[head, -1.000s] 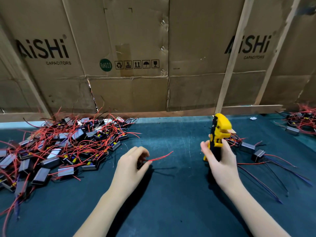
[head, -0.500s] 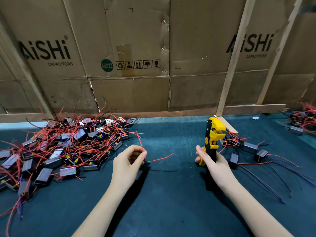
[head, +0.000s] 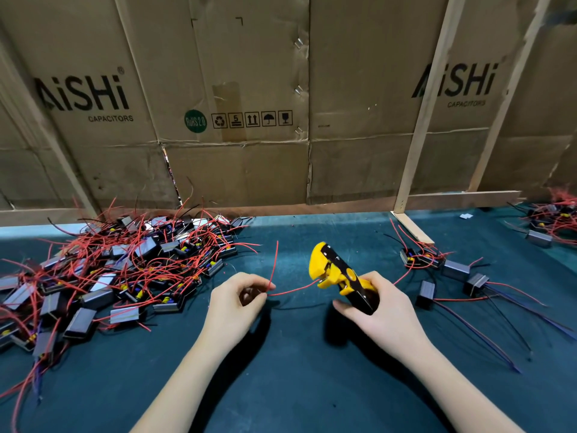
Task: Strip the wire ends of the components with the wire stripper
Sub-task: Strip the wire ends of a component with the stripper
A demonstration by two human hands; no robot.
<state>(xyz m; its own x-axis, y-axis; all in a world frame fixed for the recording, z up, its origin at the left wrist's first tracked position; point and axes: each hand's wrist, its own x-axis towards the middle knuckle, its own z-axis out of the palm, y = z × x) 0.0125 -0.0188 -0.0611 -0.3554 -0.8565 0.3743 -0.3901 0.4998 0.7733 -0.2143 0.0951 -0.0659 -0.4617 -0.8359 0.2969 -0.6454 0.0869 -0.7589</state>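
Centrally, over the dark green table [head: 296,385], a red wire [head: 292,289] runs from the left hand [head: 232,303] to the head of the yellow and black wire stripper [head: 338,276], its free end reaching the tool's mouth. The left hand pinches the wire between thumb and fingertips, curled round something dark in the palm that cannot be made out; a second red wire [head: 274,264] rises from that pinch. The right hand [head: 379,317] grips the stripper's black handles, the tool tilted with its yellow head up and toward the left.

To the left lies a big heap of components [head: 112,276], small grey boxes tangled in red wires, reaching close to the left hand. To the right of the stripper a few loose components [head: 449,273] sit apart on the table, their red and dark leads trailing toward the near edge. A further small pile [head: 552,223] lies at the far right. Behind everything stands a cardboard wall [head: 249,89] braced with wooden battens [head: 427,104].
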